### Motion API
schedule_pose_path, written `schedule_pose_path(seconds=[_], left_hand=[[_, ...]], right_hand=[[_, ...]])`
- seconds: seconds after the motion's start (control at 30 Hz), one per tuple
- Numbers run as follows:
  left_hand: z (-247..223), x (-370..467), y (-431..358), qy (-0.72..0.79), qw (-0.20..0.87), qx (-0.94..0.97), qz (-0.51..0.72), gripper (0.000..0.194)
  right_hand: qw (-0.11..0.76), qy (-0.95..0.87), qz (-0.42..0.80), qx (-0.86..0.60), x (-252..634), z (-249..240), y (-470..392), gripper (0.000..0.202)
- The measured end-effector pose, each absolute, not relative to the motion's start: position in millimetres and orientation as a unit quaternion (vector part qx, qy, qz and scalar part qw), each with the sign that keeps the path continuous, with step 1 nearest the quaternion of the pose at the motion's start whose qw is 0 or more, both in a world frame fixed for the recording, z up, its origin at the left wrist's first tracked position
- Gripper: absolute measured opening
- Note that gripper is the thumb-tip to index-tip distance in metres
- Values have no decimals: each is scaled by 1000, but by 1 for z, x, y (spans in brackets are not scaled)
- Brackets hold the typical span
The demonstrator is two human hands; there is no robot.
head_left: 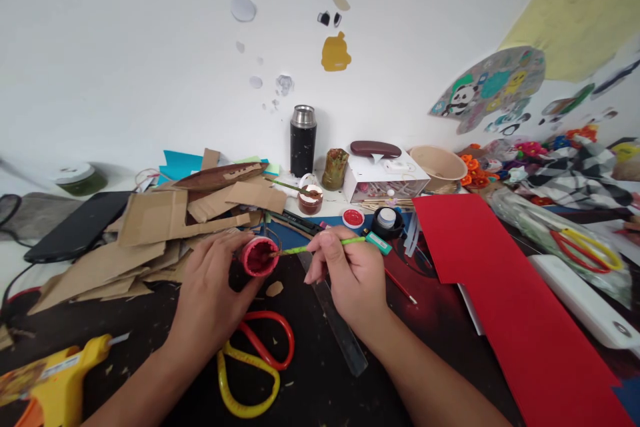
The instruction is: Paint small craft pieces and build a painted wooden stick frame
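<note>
My left hand (213, 287) is closed around a small open jar of red paint (260, 257), its mouth tilted toward me. In my right hand (350, 273) is a thin green paintbrush (300, 249), pinched between thumb and fingers. The brush's tip reaches into the mouth of the jar. Below the jar lie scissors with red and yellow handles (249, 407); their blades are hidden. A clear ruler (340, 333) runs under my right hand. The jar's red-smeared lid (353, 217) rests farther back.
Cardboard scraps (150, 223) pile up at the left, near a yellow glue gun (75, 367). Red card sheets (500, 280) cover the right side. Along the wall stand a black thermos (303, 143), a brown paint jar (310, 203) and a white tissue box (383, 180).
</note>
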State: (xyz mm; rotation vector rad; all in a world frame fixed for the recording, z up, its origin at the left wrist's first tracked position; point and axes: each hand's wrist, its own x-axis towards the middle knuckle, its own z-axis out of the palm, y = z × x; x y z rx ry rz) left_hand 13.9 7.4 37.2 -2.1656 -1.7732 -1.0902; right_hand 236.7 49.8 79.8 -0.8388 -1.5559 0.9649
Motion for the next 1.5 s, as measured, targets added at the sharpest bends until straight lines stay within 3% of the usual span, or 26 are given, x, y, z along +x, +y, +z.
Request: schedule_pose_path(seconds=[0.6, 0.93, 1.5], left_hand=[[40, 16, 5, -570, 72, -731, -368, 38], [37, 15, 7, -589, 54, -717, -369, 36], [34, 17, 7, -599, -2, -705, -380, 38]], right_hand=[[487, -694, 409, -337, 233, 74, 49, 53], [550, -635, 422, -341, 235, 77, 49, 52], [537, -665, 430, -291, 229, 73, 46, 45]])
